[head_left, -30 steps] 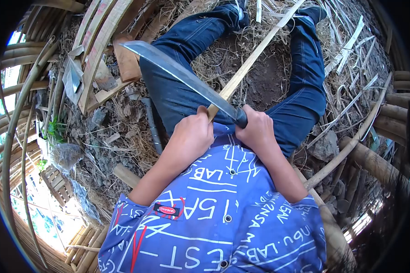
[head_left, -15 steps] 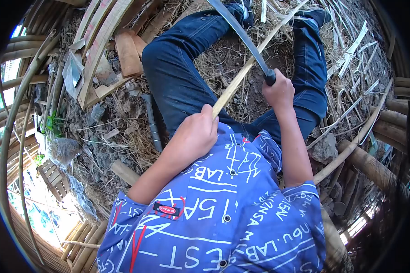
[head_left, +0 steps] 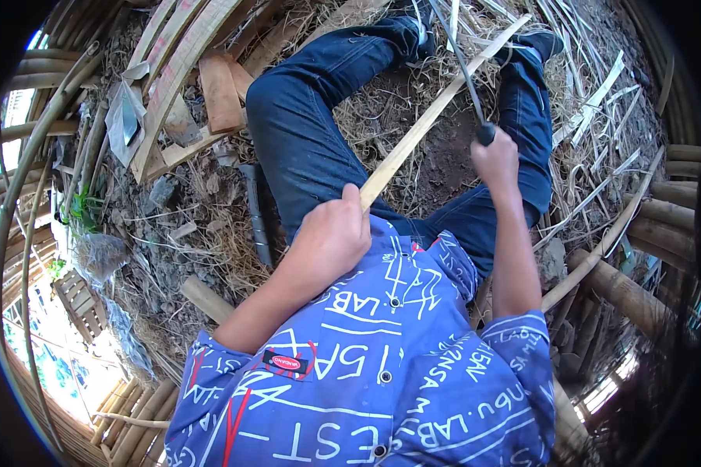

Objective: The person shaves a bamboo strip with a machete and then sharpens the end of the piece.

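In the head view, my left hand (head_left: 335, 237) is wrapped round the near end of a long pale bamboo strip (head_left: 428, 121), close against my shirt. The strip slants away up and to the right, between my legs and toward my right foot. My right hand (head_left: 497, 162) grips the black handle of a long-bladed machete (head_left: 466, 74). Its blade points away from me and crosses the strip in this view, seen nearly edge-on. The far tip lies at the top edge of the view.
Beside my left thigh lies a dark tool-like rod (head_left: 255, 210). Wooden planks (head_left: 187, 66) and a brown block (head_left: 220, 93) are at the upper left. Pale shavings (head_left: 600, 97) and straw litter the ground on the right. Bamboo poles (head_left: 631, 292) stand around me.
My right hand has moved slightly forward and to the right; the machete's blade has swung rightward and turned nearly edge-on. My left hand still holds the strip, whose far end has shifted a little.
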`<state>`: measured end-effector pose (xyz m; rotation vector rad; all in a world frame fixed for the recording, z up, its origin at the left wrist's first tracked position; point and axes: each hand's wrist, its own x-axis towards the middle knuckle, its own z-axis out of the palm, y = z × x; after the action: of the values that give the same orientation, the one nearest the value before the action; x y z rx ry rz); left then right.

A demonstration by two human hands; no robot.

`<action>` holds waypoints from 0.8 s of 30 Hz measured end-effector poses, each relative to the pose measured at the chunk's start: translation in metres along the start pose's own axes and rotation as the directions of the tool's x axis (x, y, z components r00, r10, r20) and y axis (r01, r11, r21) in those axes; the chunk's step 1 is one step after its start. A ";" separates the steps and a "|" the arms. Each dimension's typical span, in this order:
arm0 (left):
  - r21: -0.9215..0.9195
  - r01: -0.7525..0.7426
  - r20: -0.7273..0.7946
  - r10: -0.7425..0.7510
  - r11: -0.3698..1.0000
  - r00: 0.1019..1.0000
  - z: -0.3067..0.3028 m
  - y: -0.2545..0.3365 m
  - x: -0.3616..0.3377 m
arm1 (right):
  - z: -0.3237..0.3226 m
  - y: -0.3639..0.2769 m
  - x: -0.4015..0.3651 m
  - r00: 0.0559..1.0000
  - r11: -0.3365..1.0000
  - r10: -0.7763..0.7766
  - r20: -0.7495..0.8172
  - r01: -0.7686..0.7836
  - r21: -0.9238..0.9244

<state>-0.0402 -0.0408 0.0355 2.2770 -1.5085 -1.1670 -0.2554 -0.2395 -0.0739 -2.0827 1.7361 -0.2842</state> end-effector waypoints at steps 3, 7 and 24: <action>0.082 0.008 -0.029 -0.005 0.997 1.000 -0.003 0.004 0.002 | -0.011 -0.033 -0.055 0.984 0.950 -0.069 0.163 0.016 0.311; 0.143 -0.002 -0.013 0.004 0.990 1.000 -0.005 0.010 0.001 | -0.025 -0.079 -0.112 0.941 0.929 -0.115 0.317 -0.011 0.371; 0.124 -0.021 0.002 0.021 0.992 1.000 0.005 0.004 0.000 | 0.011 -0.005 -0.033 0.982 0.985 0.021 0.187 0.012 -0.175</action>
<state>-0.0464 -0.0416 0.0339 2.3331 -1.6447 -1.0977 -0.2526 -0.2051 -0.0783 -2.1484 1.7049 0.0687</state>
